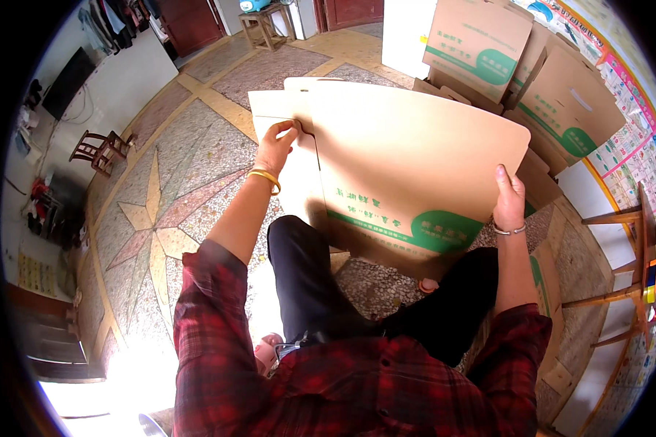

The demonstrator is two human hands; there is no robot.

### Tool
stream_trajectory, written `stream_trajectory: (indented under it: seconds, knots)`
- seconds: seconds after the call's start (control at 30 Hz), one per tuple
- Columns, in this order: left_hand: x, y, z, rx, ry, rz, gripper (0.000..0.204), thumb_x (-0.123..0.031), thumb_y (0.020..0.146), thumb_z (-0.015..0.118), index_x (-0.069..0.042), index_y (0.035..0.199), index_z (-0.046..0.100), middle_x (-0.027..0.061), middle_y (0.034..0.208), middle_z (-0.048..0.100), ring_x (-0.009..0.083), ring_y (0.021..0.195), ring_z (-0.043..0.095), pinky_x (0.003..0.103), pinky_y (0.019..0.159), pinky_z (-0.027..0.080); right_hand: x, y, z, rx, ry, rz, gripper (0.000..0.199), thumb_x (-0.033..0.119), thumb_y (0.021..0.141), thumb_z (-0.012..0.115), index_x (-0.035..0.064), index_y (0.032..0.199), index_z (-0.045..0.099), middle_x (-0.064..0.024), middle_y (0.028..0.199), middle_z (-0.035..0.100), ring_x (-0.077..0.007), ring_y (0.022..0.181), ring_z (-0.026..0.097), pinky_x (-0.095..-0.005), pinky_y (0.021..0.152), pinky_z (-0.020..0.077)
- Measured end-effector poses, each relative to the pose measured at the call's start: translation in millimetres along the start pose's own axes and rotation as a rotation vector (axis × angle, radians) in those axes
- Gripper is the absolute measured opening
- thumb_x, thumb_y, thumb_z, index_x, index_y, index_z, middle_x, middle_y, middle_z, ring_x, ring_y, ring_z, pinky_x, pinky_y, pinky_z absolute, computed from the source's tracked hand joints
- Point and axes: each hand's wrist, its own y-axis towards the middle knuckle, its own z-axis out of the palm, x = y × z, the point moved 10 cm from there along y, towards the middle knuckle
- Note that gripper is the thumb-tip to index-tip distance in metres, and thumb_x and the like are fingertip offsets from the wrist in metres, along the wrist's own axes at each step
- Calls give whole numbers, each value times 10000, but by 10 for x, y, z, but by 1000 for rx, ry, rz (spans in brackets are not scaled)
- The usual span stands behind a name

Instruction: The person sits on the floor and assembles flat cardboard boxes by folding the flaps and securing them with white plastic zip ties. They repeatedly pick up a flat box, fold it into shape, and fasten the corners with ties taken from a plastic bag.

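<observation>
Gripping the right edge of a cardboard carton [415, 146], the right hand [509, 200] has its thumb laid on the near face; its other fingers are mostly hidden behind the board. The left hand [275, 148] is partly closed, fingers bent and thumb near the fingertips, at a cut line near the carton's upper left corner; whether it pinches the board cannot be told. A yellow bangle [273, 175] sits on the left wrist, a silver-coloured one on the right. The carton is held tilted in front of the person's knees, its broad plain face up, with a green printed band across the lower part. Black trousers [306, 280] and a red-and-black plaid shirt [386, 379] are worn. Beyond the carton, at upper right, stand further printed cartons [481, 36]. A wooden chair [98, 151] stands well apart at left, beyond a star-patterned floor [153, 189].
</observation>
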Motion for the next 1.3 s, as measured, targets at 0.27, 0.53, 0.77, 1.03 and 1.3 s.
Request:
stream_trajectory:
  seconds: [0.27, 0.53, 0.77, 1.03, 1.3]
  knots:
    - [-675, -234, -74, -15, 81, 411, 366, -170, 843, 582, 8, 1147, 485, 95, 1017, 580, 172, 968, 538, 294, 852, 435, 37, 56, 72, 50, -14, -17, 300, 197, 893, 516, -56, 1052, 545, -68, 1027, 584, -122, 907, 547, -260, 808, 433]
    - [-431, -309, 62, 333, -242, 52, 462, -322, 785, 664, -21, 1108, 529, 69, 1006, 585, 142, 901, 546, 274, 785, 442, 110, 127, 211, -17, -140, -106, 308, 201, 902, 501, -52, 1075, 530, -56, 1016, 578, -112, 899, 532, -256, 805, 423]
    - [-98, -286, 241, 339, -619, -8, 507, -361, 795, 640, -49, 1169, 496, 66, 1160, 533, 187, 1095, 481, 364, 948, 375, 336, 213, 455, -66, -577, -330, 287, 189, 898, 515, -4, 1111, 524, -62, 1020, 556, -83, 909, 502, -214, 777, 417]
    - [50, -58, 167, 265, -598, -38, 556, -357, 831, 589, -14, 1227, 405, 84, 1189, 508, 197, 1124, 464, 350, 975, 352, 18, 310, 394, -9, -286, 30, 289, 250, 903, 511, -7, 1007, 592, -4, 882, 575, -73, 785, 506, -213, 725, 402]
    - [14, -84, 136, 355, -688, 30, 485, -305, 842, 578, -20, 1209, 439, 72, 1178, 520, 190, 1122, 461, 348, 978, 337, 17, 344, 470, -74, -123, -51, 226, 211, 884, 552, -6, 924, 600, 32, 833, 569, -33, 746, 485, -180, 674, 398]
